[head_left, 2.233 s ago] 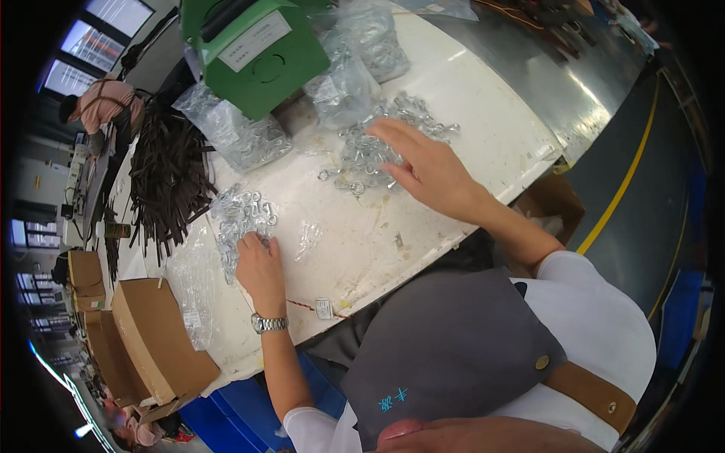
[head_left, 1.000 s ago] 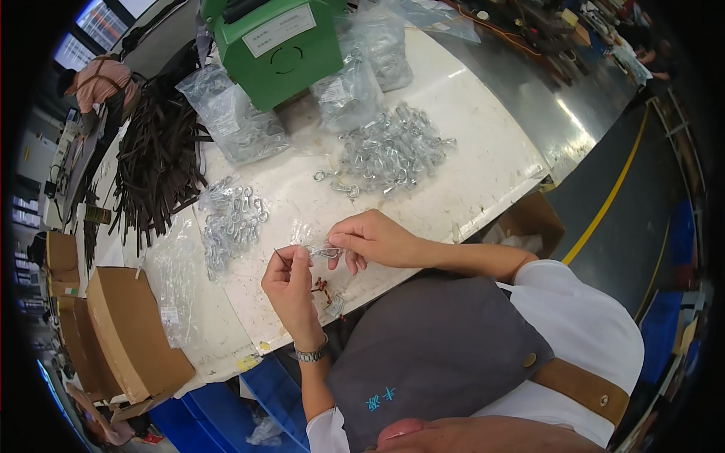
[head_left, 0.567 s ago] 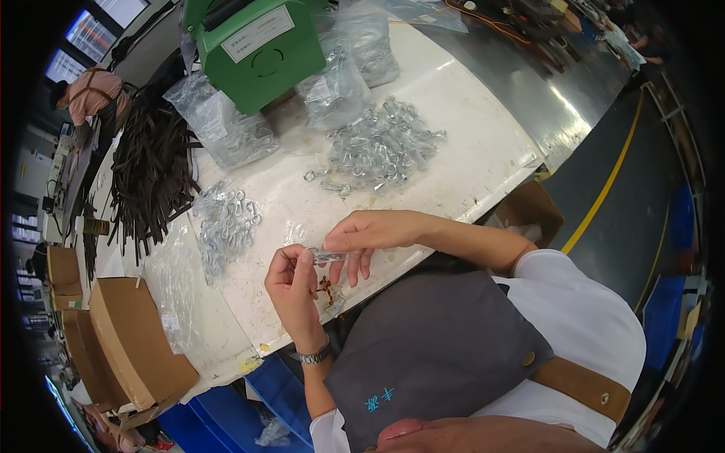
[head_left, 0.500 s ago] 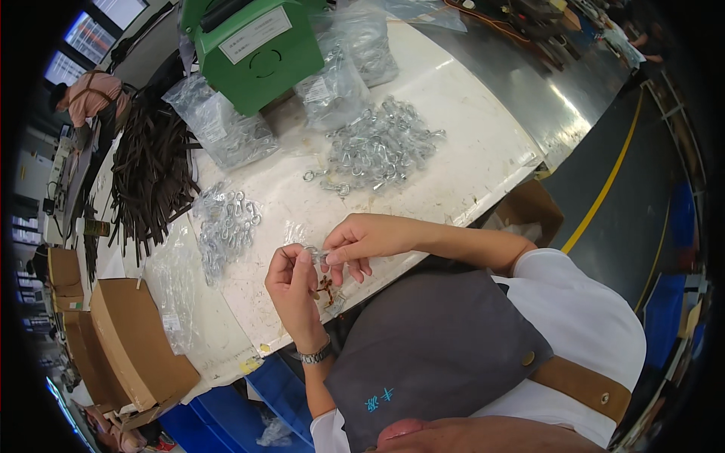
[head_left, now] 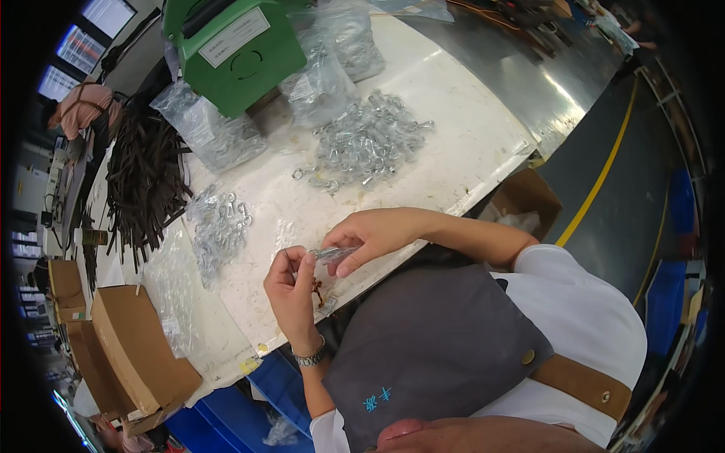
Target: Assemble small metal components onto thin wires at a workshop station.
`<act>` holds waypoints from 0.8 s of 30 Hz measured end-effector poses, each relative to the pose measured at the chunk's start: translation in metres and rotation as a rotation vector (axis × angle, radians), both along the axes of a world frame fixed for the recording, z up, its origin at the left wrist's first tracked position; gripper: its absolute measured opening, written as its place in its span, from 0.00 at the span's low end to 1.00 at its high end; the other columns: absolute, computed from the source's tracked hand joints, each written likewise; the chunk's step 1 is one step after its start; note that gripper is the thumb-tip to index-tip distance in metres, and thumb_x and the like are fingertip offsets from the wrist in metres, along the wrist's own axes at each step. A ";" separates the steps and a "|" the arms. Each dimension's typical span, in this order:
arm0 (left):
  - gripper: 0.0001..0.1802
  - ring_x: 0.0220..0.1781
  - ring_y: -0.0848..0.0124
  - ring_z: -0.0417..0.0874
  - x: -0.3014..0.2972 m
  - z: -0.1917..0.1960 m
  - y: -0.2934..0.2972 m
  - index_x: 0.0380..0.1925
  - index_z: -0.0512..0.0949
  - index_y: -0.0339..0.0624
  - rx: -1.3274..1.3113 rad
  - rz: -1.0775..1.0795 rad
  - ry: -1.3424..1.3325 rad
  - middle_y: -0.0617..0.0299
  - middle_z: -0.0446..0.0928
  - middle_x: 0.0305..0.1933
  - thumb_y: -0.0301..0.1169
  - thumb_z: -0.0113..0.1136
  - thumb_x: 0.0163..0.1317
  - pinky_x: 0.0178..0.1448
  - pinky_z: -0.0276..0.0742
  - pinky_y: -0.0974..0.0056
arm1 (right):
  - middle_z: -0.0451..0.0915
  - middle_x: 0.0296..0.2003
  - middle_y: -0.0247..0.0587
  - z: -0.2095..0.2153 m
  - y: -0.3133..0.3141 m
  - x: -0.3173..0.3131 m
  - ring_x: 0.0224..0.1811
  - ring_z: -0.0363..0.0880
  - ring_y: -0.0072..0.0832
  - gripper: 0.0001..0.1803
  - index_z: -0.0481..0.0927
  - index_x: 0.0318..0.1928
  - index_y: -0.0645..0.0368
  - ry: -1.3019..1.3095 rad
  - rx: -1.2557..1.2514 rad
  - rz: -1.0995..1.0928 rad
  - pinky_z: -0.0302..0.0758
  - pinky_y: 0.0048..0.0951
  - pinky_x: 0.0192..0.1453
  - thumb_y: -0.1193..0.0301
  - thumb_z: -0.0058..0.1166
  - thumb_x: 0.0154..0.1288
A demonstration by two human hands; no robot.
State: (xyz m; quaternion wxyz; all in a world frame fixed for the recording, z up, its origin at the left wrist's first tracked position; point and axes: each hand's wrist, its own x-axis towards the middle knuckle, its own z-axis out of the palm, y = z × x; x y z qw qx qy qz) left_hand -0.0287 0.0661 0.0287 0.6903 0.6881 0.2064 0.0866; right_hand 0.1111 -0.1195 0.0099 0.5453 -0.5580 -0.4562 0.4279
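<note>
Just above the near table edge, my left hand pinches the ringed end of a shiny metal snap hook in clear plastic wrap. My right hand has its thumb and fingers closed on the wrapped other end. Beyond the hands spreads a large pile of similar metal hooks, many of them in clear wrap. To the left lies a smaller heap of metal hooks. Small reddish-brown pieces lie on the table under my hands, partly hidden.
A green machine stands at the back of the white table, with full plastic bags beside it. Dark strips hang at the left. Cardboard boxes and blue bins sit nearby. Another person bends over a far bench.
My right hand has turned and opened out slightly, and more of the wrapped hook now shows between the hands. The table view has shifted a little to the left.
</note>
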 end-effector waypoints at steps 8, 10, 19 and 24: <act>0.04 0.29 0.83 0.71 0.003 -0.004 -0.001 0.38 0.85 0.34 0.163 -0.015 0.009 0.69 0.80 0.30 0.24 0.68 0.71 0.32 0.65 0.72 | 0.91 0.43 0.49 -0.022 0.012 -0.002 0.40 0.92 0.30 0.16 0.83 0.51 0.66 0.395 -0.148 0.037 0.87 0.30 0.45 0.64 0.54 0.82; 0.04 0.28 0.82 0.71 0.002 -0.006 -0.005 0.36 0.84 0.34 0.435 0.013 -0.082 0.69 0.79 0.29 0.23 0.67 0.71 0.31 0.64 0.71 | 0.91 0.43 0.50 -0.019 0.011 -0.001 0.39 0.92 0.31 0.16 0.82 0.52 0.67 0.425 -0.157 0.065 0.88 0.31 0.45 0.64 0.54 0.82; 0.13 0.24 0.82 0.67 0.007 -0.012 0.000 0.34 0.78 0.37 0.164 0.107 -0.057 0.70 0.71 0.25 0.31 0.58 0.80 0.29 0.60 0.72 | 0.91 0.42 0.48 -0.026 0.011 0.004 0.38 0.91 0.28 0.13 0.82 0.54 0.66 0.491 -0.183 0.104 0.87 0.29 0.44 0.68 0.55 0.81; 0.15 0.24 0.85 0.63 0.005 -0.018 0.006 0.37 0.78 0.38 -0.119 0.034 -0.038 0.72 0.69 0.24 0.35 0.54 0.84 0.28 0.57 0.74 | 0.91 0.41 0.48 -0.020 0.012 0.002 0.38 0.91 0.28 0.14 0.82 0.54 0.66 0.499 -0.151 0.103 0.87 0.28 0.44 0.67 0.54 0.82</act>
